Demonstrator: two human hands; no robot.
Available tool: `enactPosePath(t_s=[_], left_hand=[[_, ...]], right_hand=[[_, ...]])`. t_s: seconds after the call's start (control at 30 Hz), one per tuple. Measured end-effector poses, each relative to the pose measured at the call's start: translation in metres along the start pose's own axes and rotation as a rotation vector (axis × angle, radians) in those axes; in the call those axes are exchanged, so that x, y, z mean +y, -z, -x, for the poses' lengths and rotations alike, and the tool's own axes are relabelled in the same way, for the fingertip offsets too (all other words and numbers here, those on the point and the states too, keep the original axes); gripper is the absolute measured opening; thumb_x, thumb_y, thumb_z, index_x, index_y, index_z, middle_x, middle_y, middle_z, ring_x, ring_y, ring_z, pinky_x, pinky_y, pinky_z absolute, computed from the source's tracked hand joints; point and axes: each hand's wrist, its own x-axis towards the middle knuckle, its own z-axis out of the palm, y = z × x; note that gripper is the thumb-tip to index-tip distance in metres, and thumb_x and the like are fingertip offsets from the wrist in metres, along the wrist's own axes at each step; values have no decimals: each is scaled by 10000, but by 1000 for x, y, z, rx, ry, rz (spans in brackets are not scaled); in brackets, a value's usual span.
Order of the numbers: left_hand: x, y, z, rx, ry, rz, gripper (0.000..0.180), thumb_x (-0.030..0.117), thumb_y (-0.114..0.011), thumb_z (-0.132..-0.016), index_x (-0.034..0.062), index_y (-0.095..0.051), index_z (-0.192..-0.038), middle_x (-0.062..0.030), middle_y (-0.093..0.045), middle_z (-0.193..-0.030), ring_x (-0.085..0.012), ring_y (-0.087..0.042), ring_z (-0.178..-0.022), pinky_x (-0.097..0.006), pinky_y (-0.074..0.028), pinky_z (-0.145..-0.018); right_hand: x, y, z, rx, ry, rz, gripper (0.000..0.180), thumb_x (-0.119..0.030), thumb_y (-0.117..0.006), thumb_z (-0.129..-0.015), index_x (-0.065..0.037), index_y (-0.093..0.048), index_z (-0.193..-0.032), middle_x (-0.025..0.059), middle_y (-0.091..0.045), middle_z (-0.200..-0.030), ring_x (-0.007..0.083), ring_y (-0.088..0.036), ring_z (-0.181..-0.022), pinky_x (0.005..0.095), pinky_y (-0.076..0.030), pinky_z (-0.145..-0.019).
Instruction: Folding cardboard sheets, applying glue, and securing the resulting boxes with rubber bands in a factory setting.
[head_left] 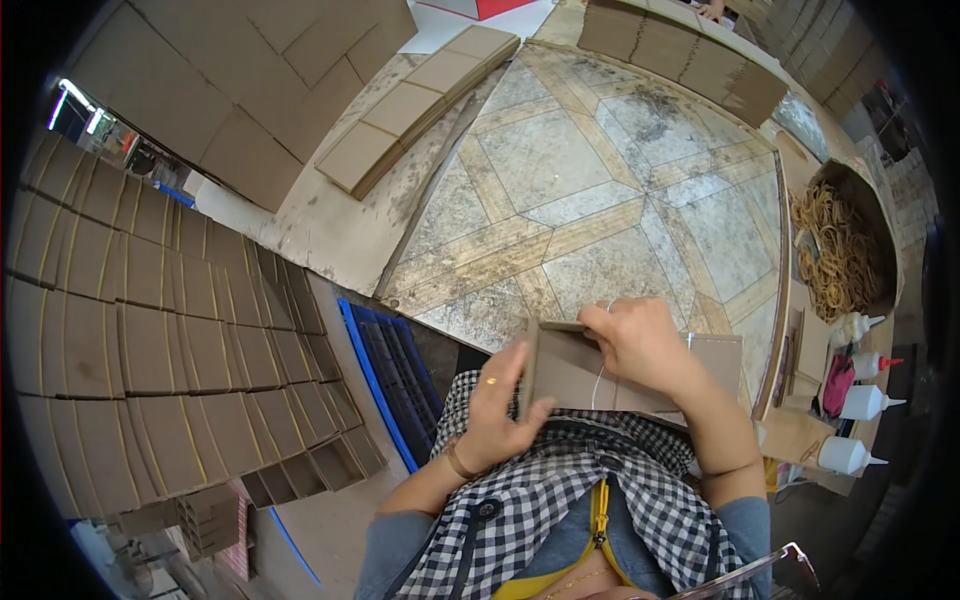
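Cardboard stack (575, 375) at table edge, long axis left-right. Left hand (497, 410) closed on its left end. Right hand (640, 340) on top edge, fingers pinching rubber band (600, 375) stretching down stack's face.

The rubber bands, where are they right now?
In the head view, the rubber bands fill an open cardboard box at the table's right edge, above the white glue bottles, right of the right hand.

Four glue bottles (862, 365), two hands (500, 405)
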Motion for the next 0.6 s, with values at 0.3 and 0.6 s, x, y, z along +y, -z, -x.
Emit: enactPosePath(t_s=[0.3,0.6], left_hand=[[19,23,-38,-113,-5,51,829,254,-696,-779,-115,-266,-1385,-248,-590,-1082,-341,-593,-968,-416,-450,-878],[36,27,-64,-366,-40,-201,730,180,-654,-746,-60,-348,-1364,-222,-550,-1009,-364,-548,-899,-418,-431,-831]], right_hand=[[5,-2,0,19,16,0,136,-101,-605,-708,-86,-535,-823,97,-600,-612,295,-617,-593,422,-454,-515],[1,1,-3,352,127,-144,193,-145,-627,-775,-58,-557,-933,107,-597,-619,311,-596,-573,431,-457,-554]])
